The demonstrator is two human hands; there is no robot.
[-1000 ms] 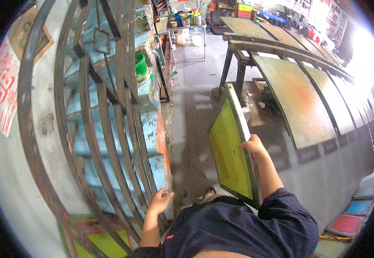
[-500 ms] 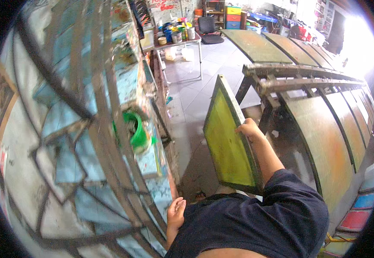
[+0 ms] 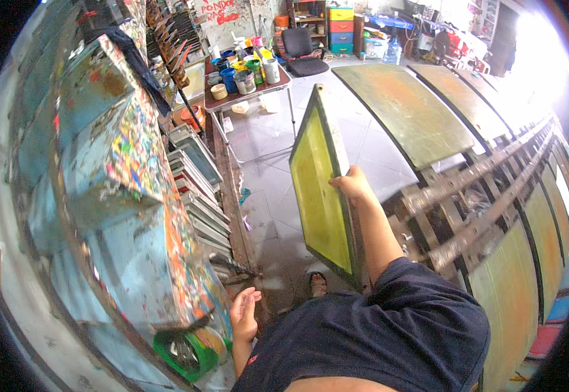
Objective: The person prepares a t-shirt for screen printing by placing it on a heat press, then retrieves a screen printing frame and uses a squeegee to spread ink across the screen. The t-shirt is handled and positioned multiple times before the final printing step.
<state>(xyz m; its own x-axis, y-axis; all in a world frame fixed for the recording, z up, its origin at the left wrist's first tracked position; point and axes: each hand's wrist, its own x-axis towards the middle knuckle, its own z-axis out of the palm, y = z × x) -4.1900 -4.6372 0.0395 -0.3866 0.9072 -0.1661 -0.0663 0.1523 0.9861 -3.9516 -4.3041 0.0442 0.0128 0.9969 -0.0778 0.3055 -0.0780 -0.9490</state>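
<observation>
Upright at my right side is a screen printing frame with yellow-green mesh and a dark border. My right hand grips its upper edge, the fingers wrapped over the side. Low on my left, my left hand hangs with its fingers slightly curled and apart, holding nothing. It is nearest to the paint-crusted edge of a light blue bench. A green tub with something dark inside sits close by, below that hand.
Metal racks with tilted printing boards line the right. Several framed screens lean under the left bench. Ahead stand a folding table crowded with paint pots, a black chair and a coloured drawer unit. Grey floor tiles run between.
I have moved forward along the aisle, and the table and chair look nearer. The green tub has slid toward the lower edge. The screen stays in my right hand; my left hand has swung slightly outward.
</observation>
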